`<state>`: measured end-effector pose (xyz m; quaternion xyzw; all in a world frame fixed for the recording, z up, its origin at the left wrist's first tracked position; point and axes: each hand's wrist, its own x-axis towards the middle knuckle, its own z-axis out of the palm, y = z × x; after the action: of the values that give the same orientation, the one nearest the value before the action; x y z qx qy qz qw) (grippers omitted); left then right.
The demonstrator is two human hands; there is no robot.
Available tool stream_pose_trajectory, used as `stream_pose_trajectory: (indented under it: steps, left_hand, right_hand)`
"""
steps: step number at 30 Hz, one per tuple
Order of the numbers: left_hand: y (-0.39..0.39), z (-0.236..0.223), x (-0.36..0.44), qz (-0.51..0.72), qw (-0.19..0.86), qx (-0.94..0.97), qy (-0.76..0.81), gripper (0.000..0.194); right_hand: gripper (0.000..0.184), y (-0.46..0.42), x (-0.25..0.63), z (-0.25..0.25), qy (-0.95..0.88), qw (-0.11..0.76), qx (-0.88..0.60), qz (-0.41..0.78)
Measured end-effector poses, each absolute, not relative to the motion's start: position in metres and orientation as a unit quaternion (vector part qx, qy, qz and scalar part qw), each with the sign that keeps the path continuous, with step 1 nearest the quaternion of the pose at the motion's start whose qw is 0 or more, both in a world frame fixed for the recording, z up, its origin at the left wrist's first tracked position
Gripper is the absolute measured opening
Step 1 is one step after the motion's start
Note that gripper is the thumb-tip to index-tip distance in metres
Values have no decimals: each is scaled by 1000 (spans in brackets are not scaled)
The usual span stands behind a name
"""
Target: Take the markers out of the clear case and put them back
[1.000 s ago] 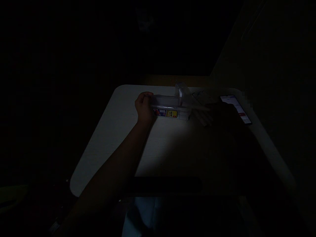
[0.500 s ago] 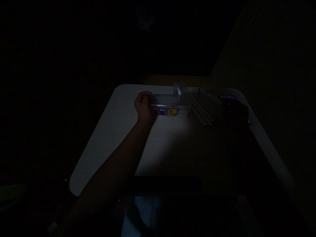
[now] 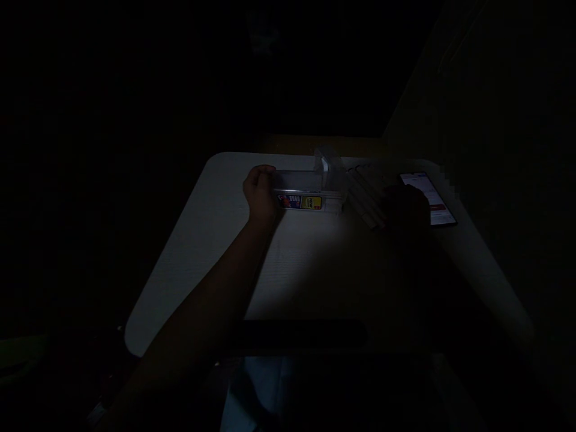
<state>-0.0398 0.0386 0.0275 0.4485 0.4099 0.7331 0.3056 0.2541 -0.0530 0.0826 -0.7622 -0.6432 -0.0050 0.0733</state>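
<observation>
The scene is very dark. My left hand (image 3: 260, 193) is closed around the left end of a clear plastic box (image 3: 306, 191) with a colourful label, which lies on a white table (image 3: 202, 258). The box's lid stands raised at its right end. My right hand (image 3: 405, 207) is a dark shape to the right, next to several white pens (image 3: 366, 204) lying on the table. Its fingers cannot be made out in the shadow.
A phone (image 3: 429, 198) with a lit screen lies at the table's right side, just beyond my right hand. The table's near edge is at the bottom, with pale clothing below it. Everything around the table is black.
My right hand has drawn back towards me from over the phone, so the lit screen shows again. My left hand and the box have stayed in place.
</observation>
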Motion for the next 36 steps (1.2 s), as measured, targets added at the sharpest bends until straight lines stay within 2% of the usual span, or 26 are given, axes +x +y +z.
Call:
stream_pose_trajectory:
  steps: [3,12,20,27,31,36]
  left_hand:
    - [37,30,-38,744,328,393,430,26]
    - [34,34,-38,738,323,404,433,26]
    - [37,28,-40,726,316,433,430,36]
    - [35,33,-38,728,315,427,434,33]
    - [34,33,-37,728,317,420,439,36]
    - [34,33,-37,730,323,430,422,41]
  right_hand:
    - [50,-51,254,78,-648,78,-758,-3]
    - [62,-49,249,74,-676,109,-728,24]
    - [60,-56,231,67,-716,43,-697,16]
    - [63,-56,241,69,-740,110,-662,37]
    - [58,-55,237,68,-802,147,-579,27]
    - [46,-45,225,58,-846,114,-519,36]
